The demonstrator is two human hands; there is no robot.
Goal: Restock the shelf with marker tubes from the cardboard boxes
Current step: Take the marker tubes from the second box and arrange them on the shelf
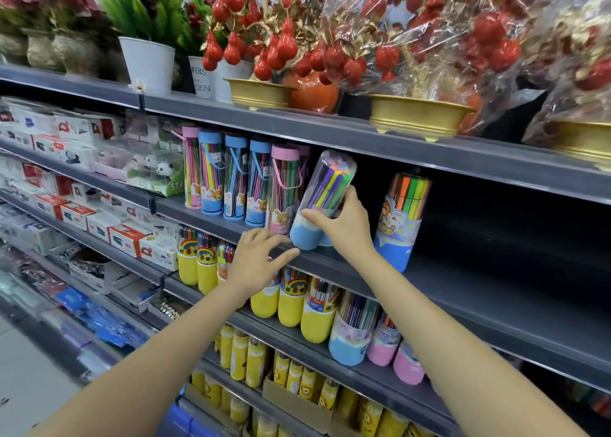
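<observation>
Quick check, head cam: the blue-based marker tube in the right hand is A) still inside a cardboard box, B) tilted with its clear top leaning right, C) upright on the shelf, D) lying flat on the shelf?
B: the right hand holds the blue-based marker tube at its middle, base low at the shelf edge, clear top leaning up and right toward the upright blue tube beside it.

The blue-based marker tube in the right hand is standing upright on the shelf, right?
Not quite. The head view shows the blue-based marker tube tilted, leaning left toward the pink-capped tube, not upright. The right hand does grip it at the shelf.
</observation>
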